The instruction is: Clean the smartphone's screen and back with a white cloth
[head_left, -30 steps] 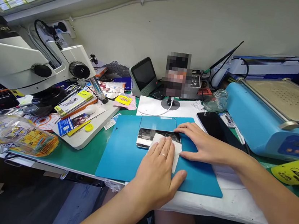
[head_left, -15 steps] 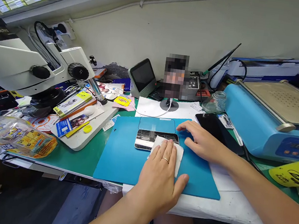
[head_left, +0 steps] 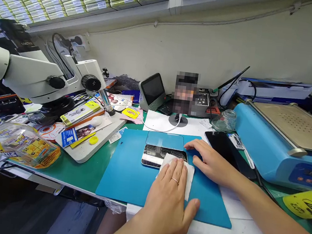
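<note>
A phone lies on the blue mat, its dark, shiny face showing strip-like reflections. Just beyond it, along its far edge, lies a clear, phone-shaped glass sheet. My left hand, with a ring on one finger, rests flat on a white wipe and presses it over the phone's near right part. Its fingers are stretched out and the thumb is spread away. At the right ends of the phone and glass, my right hand is bent with fingers apart, holding nothing visible; whether its index fingertip touches them I cannot tell.
On the left stand a microscope, a clear plastic jar and a white board with cards and packets. On the right are a black phone, a glass jar, a blue heating machine and a yellow bottle.
The camera view has tilted up, so the bench appears lower. My left hand stays flat on the wipe over the phone; my right hand keeps its place beside it.
</note>
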Available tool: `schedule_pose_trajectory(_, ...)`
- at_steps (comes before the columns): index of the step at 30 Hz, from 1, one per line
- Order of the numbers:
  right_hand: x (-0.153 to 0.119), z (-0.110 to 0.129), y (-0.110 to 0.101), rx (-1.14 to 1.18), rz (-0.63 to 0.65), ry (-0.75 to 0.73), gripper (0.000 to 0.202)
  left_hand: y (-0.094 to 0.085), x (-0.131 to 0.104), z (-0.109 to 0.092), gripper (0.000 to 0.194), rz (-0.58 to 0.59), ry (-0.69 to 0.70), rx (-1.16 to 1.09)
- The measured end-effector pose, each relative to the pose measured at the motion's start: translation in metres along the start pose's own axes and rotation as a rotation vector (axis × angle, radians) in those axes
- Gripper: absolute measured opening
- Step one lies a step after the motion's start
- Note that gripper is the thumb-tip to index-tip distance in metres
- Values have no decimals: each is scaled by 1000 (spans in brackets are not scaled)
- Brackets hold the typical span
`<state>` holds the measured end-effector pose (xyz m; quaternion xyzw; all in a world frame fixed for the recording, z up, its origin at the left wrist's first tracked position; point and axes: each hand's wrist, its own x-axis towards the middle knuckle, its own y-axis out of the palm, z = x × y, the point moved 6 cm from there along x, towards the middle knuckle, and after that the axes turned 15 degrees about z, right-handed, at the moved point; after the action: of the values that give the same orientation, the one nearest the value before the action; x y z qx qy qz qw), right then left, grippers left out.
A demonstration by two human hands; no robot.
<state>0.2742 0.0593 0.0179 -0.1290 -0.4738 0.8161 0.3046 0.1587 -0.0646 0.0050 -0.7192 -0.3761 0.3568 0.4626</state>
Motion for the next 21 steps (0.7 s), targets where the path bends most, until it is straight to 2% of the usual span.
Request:
schedule_pose_trajectory(6, 0, -2, -1, 20, -1, 19, 27, -10, 25, -5, 76, 2, -21, 49)
schedule_pose_trajectory(12, 1, -4, -1, 2, 19, 23, 27, -11, 20, -2, 75, -5, 0, 1)
schedule_pose_trajectory(16, 2, -1, -2, -2, 26, 29, 29, -16, 22, 11, 73, -10, -7, 12)
schedule_pose_trajectory(21, 2, 3, -5, 4, 43, 55, 29, -25, 21, 41, 71, -25, -67, 62)
